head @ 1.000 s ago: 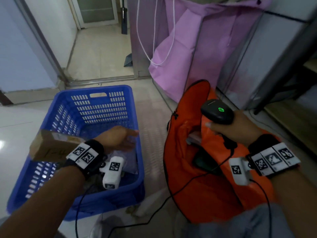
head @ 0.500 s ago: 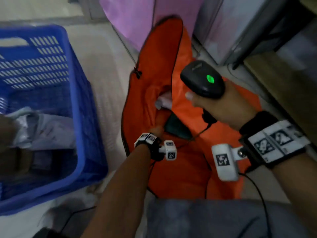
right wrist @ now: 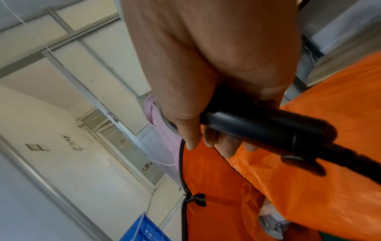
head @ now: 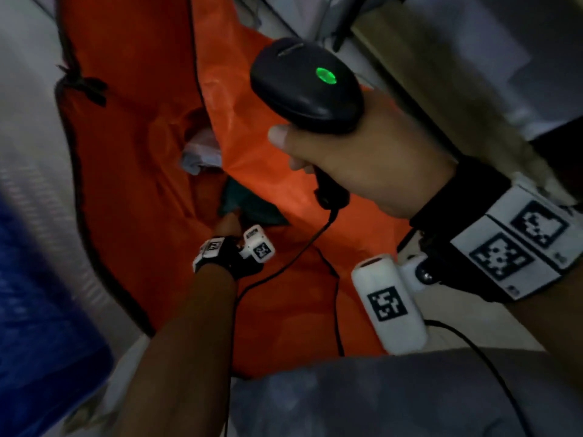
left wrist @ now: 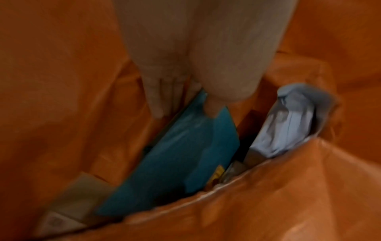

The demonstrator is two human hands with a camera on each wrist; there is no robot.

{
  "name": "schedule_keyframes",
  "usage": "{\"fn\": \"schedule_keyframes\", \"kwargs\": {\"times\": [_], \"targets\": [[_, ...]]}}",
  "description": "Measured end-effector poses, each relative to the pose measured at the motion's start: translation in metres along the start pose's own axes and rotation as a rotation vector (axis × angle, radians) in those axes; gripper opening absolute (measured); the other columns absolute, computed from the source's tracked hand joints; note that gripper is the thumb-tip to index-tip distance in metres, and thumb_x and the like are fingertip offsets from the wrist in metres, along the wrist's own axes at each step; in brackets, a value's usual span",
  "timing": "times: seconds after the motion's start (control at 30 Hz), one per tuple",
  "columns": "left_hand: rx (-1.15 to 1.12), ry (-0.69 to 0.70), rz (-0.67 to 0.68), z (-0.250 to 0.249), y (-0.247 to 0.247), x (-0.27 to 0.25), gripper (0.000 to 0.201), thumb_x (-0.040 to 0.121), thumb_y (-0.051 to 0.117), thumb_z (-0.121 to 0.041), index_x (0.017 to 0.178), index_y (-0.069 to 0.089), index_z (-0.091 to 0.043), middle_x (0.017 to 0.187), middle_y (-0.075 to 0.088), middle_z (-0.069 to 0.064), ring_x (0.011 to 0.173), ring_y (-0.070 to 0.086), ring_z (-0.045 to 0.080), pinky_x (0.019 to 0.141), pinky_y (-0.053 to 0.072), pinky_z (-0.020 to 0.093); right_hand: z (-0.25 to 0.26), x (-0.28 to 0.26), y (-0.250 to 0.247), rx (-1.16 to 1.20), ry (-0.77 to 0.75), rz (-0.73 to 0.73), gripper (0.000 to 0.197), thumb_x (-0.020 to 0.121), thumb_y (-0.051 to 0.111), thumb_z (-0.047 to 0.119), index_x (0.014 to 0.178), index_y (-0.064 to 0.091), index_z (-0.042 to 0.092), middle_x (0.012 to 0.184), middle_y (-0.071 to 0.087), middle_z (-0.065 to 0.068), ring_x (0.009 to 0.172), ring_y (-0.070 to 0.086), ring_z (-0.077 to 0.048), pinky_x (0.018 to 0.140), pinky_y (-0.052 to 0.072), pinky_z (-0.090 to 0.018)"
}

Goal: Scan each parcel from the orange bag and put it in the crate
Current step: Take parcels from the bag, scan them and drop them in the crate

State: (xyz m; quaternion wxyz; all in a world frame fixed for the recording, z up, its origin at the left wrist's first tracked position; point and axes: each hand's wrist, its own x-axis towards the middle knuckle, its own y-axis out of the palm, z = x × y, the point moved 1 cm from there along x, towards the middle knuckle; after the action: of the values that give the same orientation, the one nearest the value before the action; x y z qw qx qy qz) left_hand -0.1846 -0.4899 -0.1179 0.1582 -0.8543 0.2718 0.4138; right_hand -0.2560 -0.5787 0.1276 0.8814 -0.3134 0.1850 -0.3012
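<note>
The orange bag lies open on the floor. My left hand reaches deep into it. In the left wrist view that hand pinches the top edge of a teal parcel, thumb on its face and fingers behind it. The teal parcel shows as a dark patch in the bag's mouth. A pale grey plastic-wrapped parcel sits beside it, and a cardboard box lies lower left. My right hand grips a black corded scanner, green light on, above the bag.
The blue crate stands at the left, blurred, with only its corner in view. The scanner's cable trails over the bag beside my left wrist. A pink bag and white panels stand behind. A wooden shelf edge runs along the right.
My left hand left the crate, crossed to the orange bag and went down onto the teal parcel. My head has dropped closer to the bag. The right hand still holds the scanner.
</note>
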Motion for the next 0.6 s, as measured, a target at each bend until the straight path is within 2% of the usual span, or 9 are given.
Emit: {"fn": "schedule_keyframes", "kwargs": {"times": [0.07, 0.13, 0.2, 0.3, 0.33, 0.4, 0.47, 0.5, 0.6], "targets": [[-0.180, -0.068, 0.018, -0.015, -0.006, -0.010, 0.051, 0.105, 0.051, -0.026, 0.152, 0.036, -0.012, 0.131, 0.060, 0.005, 0.079, 0.053, 0.013, 0.051, 0.034, 0.017, 0.003, 0.000, 0.002, 0.038, -0.003, 0.010, 0.026, 0.086, 0.077, 0.026, 0.085, 0.073, 0.000, 0.074, 0.076, -0.010, 0.073, 0.074, -0.022, 0.072, 0.058, -0.043], [-0.126, -0.034, 0.087, -0.001, 0.004, 0.043, 0.039, 0.102, 0.049, -0.045, 0.128, 0.058, -0.019, 0.091, 0.064, 0.006, 0.065, 0.053, 0.014, 0.066, 0.045, 0.024, 0.007, -0.001, 0.005, 0.043, -0.007, 0.028, 0.028, 0.085, 0.078, 0.026, 0.086, 0.072, -0.002, 0.075, 0.076, -0.012, 0.074, 0.074, -0.026, 0.069, 0.057, -0.045], [-0.153, 0.046, 0.148, -0.004, 0.005, 0.059, 0.052, 0.089, 0.058, -0.052, 0.120, 0.068, -0.011, 0.108, 0.071, 0.014, 0.079, 0.068, 0.019, 0.085, 0.056, 0.030, 0.009, 0.000, 0.007, 0.051, -0.013, 0.027, 0.029, 0.084, 0.078, 0.026, 0.084, 0.072, -0.002, 0.075, 0.075, -0.014, 0.074, 0.073, -0.030, 0.067, 0.057, -0.048], [-0.079, 0.200, 0.130, -0.031, -0.004, 0.038, 0.026, 0.099, 0.056, -0.016, 0.121, 0.062, -0.004, 0.110, 0.067, 0.009, 0.078, 0.064, 0.010, 0.057, 0.053, 0.011, 0.012, 0.002, 0.005, 0.068, -0.012, -0.029, 0.023, 0.082, 0.079, 0.027, 0.078, 0.074, 0.006, 0.071, 0.076, -0.008, 0.066, 0.074, -0.017, 0.071, 0.061, -0.041], [-0.001, 0.286, 0.116, -0.040, -0.009, 0.023, 0.025, 0.101, 0.052, -0.010, 0.124, 0.060, -0.005, 0.111, 0.065, 0.010, 0.079, 0.063, 0.011, 0.057, 0.053, 0.011, 0.011, 0.003, 0.003, 0.077, -0.012, -0.045, 0.021, 0.082, 0.079, 0.028, 0.077, 0.074, 0.008, 0.070, 0.076, -0.007, 0.064, 0.073, -0.012, 0.072, 0.061, -0.038], [0.184, 0.437, 0.067, -0.055, -0.019, 0.000, 0.022, 0.100, 0.053, -0.008, 0.122, 0.058, -0.009, 0.124, 0.064, 0.017, 0.087, 0.066, 0.021, 0.073, 0.059, 0.024, 0.011, 0.004, 0.000, 0.105, -0.011, -0.083, 0.020, 0.080, 0.081, 0.031, 0.074, 0.074, 0.013, 0.069, 0.076, -0.006, 0.064, 0.073, -0.011, 0.074, 0.062, -0.039], [0.280, 0.450, 0.047, -0.075, -0.032, -0.021, 0.021, 0.096, 0.063, -0.020, 0.113, 0.063, -0.008, 0.128, 0.066, 0.020, 0.103, 0.068, 0.034, 0.090, 0.057, 0.035, 0.012, 0.004, -0.003, 0.126, -0.002, -0.131, 0.022, 0.075, 0.081, 0.036, 0.069, 0.073, 0.016, 0.066, 0.075, -0.007, 0.067, 0.075, -0.017, 0.075, 0.062, -0.046], [0.305, 0.411, 0.057, -0.084, -0.041, -0.032, 0.035, 0.091, 0.069, -0.032, 0.112, 0.068, -0.005, 0.124, 0.069, 0.019, 0.109, 0.067, 0.036, 0.095, 0.054, 0.037, 0.014, 0.004, -0.004, 0.138, -0.004, -0.154, 0.024, 0.073, 0.081, 0.038, 0.066, 0.072, 0.016, 0.065, 0.075, -0.007, 0.067, 0.075, -0.019, 0.073, 0.061, -0.049], [0.492, 0.477, 0.010, -0.117, -0.086, -0.088, 0.062, 0.081, 0.073, -0.054, 0.115, 0.071, -0.003, 0.115, 0.073, 0.018, 0.109, 0.068, 0.034, 0.096, 0.049, 0.041, 0.023, -0.002, -0.009, 0.149, -0.019, -0.212, 0.037, 0.062, 0.078, 0.050, 0.069, 0.072, 0.014, 0.068, 0.075, -0.010, 0.073, 0.076, -0.023, 0.070, 0.060, -0.050]]}}
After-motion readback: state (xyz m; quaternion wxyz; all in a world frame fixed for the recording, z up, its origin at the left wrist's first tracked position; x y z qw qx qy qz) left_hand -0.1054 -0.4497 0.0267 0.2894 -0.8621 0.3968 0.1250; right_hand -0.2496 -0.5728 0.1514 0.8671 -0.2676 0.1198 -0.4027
